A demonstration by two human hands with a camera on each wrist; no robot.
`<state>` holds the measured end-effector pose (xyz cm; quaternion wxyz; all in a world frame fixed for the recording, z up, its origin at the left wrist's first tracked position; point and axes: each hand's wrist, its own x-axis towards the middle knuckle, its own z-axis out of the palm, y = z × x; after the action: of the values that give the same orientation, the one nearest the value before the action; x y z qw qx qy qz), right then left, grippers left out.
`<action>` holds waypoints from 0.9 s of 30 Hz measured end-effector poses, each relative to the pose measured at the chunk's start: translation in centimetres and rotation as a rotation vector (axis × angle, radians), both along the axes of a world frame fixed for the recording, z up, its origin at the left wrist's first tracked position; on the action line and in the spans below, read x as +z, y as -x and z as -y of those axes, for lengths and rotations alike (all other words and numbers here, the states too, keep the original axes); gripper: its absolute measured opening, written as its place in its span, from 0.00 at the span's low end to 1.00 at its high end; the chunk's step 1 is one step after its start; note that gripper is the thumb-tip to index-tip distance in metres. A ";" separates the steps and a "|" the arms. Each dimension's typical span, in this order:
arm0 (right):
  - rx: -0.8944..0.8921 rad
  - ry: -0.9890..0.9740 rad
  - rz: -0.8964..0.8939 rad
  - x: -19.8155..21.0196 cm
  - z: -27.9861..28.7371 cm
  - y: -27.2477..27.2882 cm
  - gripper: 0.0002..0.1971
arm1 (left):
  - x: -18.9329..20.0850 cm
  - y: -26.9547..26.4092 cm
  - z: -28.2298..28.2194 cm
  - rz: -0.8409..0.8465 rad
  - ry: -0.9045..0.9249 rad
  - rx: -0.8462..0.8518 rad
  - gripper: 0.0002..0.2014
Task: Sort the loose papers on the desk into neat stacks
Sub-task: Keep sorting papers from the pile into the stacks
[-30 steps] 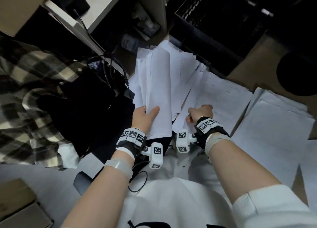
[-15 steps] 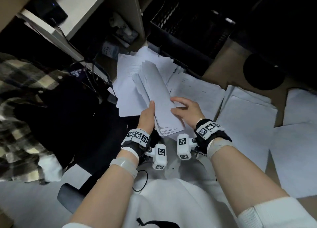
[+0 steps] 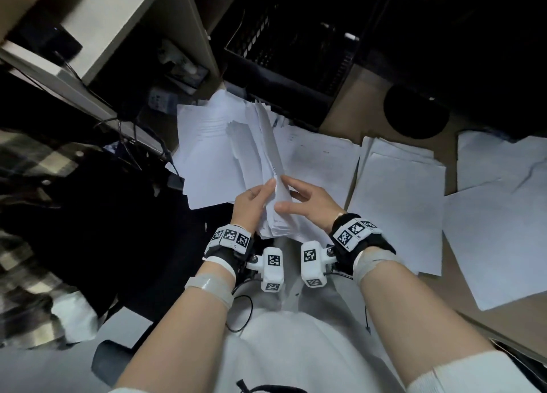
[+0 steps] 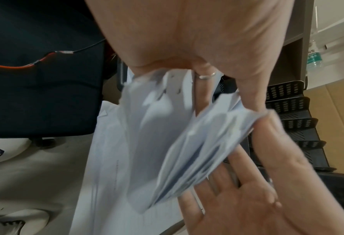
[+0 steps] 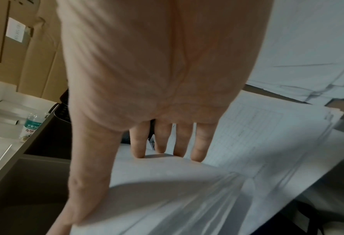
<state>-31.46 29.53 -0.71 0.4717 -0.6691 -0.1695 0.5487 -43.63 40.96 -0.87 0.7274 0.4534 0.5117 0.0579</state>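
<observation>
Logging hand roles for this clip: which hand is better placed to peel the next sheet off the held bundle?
Probably the right hand: its straight fingers lie free against the bundle, while the left hand grips it.

We find bare worktop [image 3: 349, 120] beyond the paper stacks [image 3: 396, 191]; a black tray rack [image 3: 284, 52] blocks the far side.

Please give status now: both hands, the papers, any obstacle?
Left hand grips paper bundle. Right hand open, fingers flat against it. Stacks lie right. No obstacle seen.
</observation>
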 end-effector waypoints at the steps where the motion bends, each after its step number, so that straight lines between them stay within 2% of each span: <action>1: -0.001 -0.004 -0.010 0.0 0.0 0.2 0.43 | 0.1 0.2 0.1 0.003 0.003 0.001 0.21; 4: -0.028 -0.021 -0.068 -0.2 0.0 1.0 0.41 | 0.2 0.6 0.4 0.029 0.020 0.028 0.20; 7: -0.064 -0.010 -0.104 0.0 -0.1 1.3 0.30 | 0.2 1.1 0.4 0.047 0.042 0.058 0.19; 10: -0.076 -0.013 -0.131 0.4 -0.4 1.3 0.21 | 0.2 1.2 0.4 0.007 -0.040 0.016 0.16; 13: -0.031 -0.016 -0.054 0.8 -0.8 1.3 0.14 | 0.0 1.0 0.1 -0.039 -0.120 -0.007 0.17; 16: 0.026 -0.005 0.043 0.7 -0.9 1.0 0.04 | 0.2 1.0 -0.5 -0.023 -0.135 -0.003 0.11; 19: -0.040 -0.018 -0.022 1.0 -0.9 0.7 0.07 | 0.3 1.1 -0.8 -0.064 -0.143 0.049 0.03; 21: -0.086 0.009 -0.025 1.4 -1.1 0.7 0.10 | 0.1 1.1 -1.1 -0.116 -0.163 0.094 0.07; 24: -0.194 0.114 0.086 0.5 -0.9 0.3 0.11 | -0.2 1.4 -1.1 -0.134 -0.209 0.104 0.05; 27: -0.388 0.322 0.223 -1.7 0.5 -0.7 0.20 | -0.6 1.9 -1.3 -0.126 -0.268 0.124 0.09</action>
<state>-30.75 29.00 -2.36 0.4340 -0.8116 0.0003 0.3911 -45.49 42.23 -1.49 0.6221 0.5165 0.5710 0.1420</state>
